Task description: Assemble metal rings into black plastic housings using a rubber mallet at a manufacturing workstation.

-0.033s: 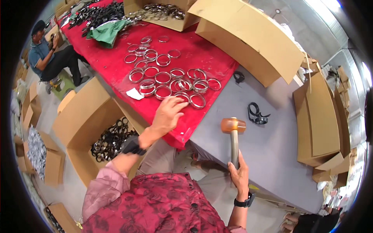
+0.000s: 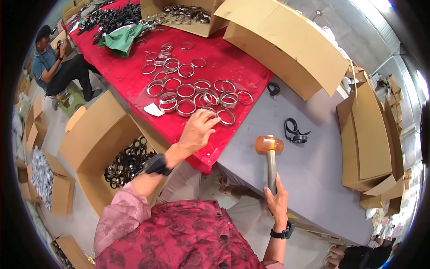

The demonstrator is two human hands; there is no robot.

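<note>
Many shiny metal rings [image 2: 185, 90] lie loosely spread on a red cloth [image 2: 242, 71]. My left hand [image 2: 196, 131] is over the near edge of this group, fingers bent and thumb apart. Its fingertips are at the nearest metal ring [image 2: 225, 116] and partly cover another ring behind them; whether they touch is hard to tell. My right hand [image 2: 277, 201] grips the wooden handle of a mallet [image 2: 269, 145] with an amber head, held upright over the grey table [image 2: 251, 166]. A black ring-shaped clamp with a strap [image 2: 295, 132] rests to the right of the mallet.
Another black clamp [image 2: 273, 88] lies near the cloth's edge. Cardboard boxes [image 2: 286, 54] line the far and right sides. Below left stands an open carton [image 2: 96, 130] holding black and metal rings. A green cloth [image 2: 121, 40] lies farther back. A person [image 2: 49, 67] sits at the left.
My left hand has shifted slightly right, closer to the nearest ring. The mallet stays in my right hand, almost unmoved.
</note>
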